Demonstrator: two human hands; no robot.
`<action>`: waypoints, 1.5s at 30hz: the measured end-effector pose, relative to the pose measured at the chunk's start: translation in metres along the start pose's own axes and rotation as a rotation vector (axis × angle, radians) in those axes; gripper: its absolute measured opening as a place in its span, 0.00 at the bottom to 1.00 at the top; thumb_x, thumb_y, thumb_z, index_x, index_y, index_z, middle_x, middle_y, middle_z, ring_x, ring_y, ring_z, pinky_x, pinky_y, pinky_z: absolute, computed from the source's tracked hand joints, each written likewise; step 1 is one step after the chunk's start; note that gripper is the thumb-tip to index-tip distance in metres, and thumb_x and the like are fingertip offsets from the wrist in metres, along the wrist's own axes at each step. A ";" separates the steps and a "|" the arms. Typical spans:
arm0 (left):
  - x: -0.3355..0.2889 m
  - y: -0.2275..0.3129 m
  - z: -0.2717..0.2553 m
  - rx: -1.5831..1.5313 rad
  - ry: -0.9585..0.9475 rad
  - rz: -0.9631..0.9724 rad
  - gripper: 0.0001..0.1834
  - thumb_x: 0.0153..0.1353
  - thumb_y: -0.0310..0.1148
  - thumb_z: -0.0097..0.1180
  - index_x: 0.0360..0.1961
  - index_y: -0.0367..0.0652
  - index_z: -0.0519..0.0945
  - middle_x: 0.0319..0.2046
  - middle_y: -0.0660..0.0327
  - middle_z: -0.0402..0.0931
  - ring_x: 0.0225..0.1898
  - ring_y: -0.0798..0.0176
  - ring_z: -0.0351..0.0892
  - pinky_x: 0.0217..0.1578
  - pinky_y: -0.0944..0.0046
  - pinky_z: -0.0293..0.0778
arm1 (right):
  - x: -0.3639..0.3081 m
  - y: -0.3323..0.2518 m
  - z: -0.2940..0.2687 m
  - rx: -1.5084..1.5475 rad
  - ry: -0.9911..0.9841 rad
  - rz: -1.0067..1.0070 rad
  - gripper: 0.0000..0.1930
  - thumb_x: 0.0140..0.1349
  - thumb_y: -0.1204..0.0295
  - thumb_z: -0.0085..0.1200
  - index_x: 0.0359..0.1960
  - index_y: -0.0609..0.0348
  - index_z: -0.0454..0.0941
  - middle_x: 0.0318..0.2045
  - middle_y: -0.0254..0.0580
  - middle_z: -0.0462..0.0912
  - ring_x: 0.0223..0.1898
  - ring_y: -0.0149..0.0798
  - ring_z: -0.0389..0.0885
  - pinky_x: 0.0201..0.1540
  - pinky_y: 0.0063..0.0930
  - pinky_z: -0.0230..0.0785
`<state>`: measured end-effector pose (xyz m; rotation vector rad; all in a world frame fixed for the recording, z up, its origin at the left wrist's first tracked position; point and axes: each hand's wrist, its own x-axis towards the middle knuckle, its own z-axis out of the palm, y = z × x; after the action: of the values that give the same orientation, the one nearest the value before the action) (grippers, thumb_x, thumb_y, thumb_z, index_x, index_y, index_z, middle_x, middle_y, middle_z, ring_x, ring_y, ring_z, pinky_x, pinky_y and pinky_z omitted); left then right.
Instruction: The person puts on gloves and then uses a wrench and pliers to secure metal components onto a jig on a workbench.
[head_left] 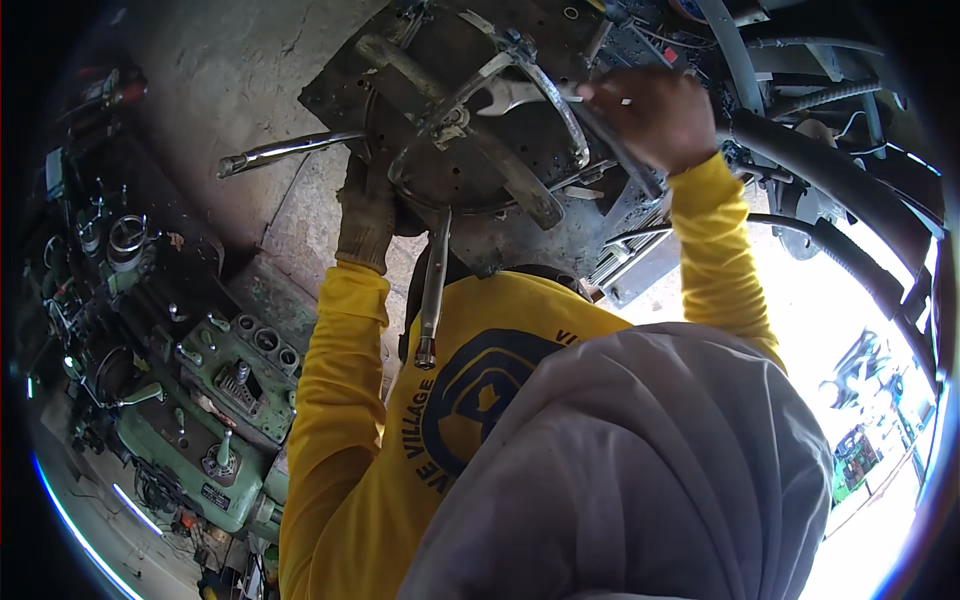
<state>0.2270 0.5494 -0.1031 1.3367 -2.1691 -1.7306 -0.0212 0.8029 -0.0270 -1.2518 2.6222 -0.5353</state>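
Observation:
My right hand [660,118], bare and a little blurred, is closed around the handle of an open-end wrench [510,95]. The wrench's jaw points left, close to a nut [455,122] at the middle of a metal frame; I cannot tell whether they touch. The frame has a curved metal ring [572,125], flat crossed bars [525,185] and chromed tube legs, one leg [290,152] reaching left and another leg [432,290] toward me. My left hand [366,222], in a grey-brown glove, is at the frame's left side, its fingers mostly hidden beneath.
Under the frame is a dark metal plate [335,85] with holes. A green machine [190,460] with levers stands at the left. Thick bent pipes and hoses [830,170] crowd the right. Bright light comes from the lower right.

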 end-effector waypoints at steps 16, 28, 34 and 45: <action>-0.001 0.005 0.002 0.002 0.024 -0.022 0.30 0.67 0.48 0.51 0.63 0.38 0.69 0.54 0.49 0.77 0.52 0.53 0.78 0.53 0.57 0.72 | 0.156 -0.014 -0.010 -0.127 -0.135 -0.714 0.19 0.54 0.48 0.60 0.27 0.51 0.87 0.24 0.47 0.83 0.32 0.52 0.80 0.38 0.48 0.69; -0.002 0.005 0.000 0.146 0.034 0.117 0.27 0.66 0.47 0.51 0.57 0.36 0.73 0.50 0.44 0.78 0.50 0.48 0.80 0.49 0.55 0.74 | -0.009 -0.034 0.001 0.062 -0.002 0.110 0.21 0.64 0.48 0.52 0.27 0.51 0.86 0.23 0.42 0.84 0.26 0.49 0.84 0.36 0.41 0.76; 0.000 -0.004 -0.003 0.204 0.015 0.157 0.25 0.70 0.48 0.44 0.60 0.44 0.74 0.55 0.45 0.75 0.55 0.44 0.77 0.50 0.55 0.74 | 0.020 0.007 -0.005 0.006 0.104 -0.085 0.23 0.61 0.45 0.55 0.23 0.50 0.86 0.22 0.40 0.83 0.25 0.47 0.83 0.32 0.42 0.75; -0.003 0.003 0.002 0.096 0.061 0.114 0.33 0.68 0.56 0.47 0.64 0.44 0.70 0.50 0.46 0.79 0.49 0.51 0.81 0.47 0.57 0.76 | 0.111 0.002 -0.017 -0.088 -0.095 -0.491 0.18 0.56 0.51 0.59 0.23 0.53 0.85 0.20 0.45 0.81 0.29 0.52 0.80 0.39 0.48 0.68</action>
<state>0.2261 0.5526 -0.1004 1.2407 -2.2723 -1.5445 -0.0980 0.7215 -0.0133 -1.9118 2.2762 -0.4180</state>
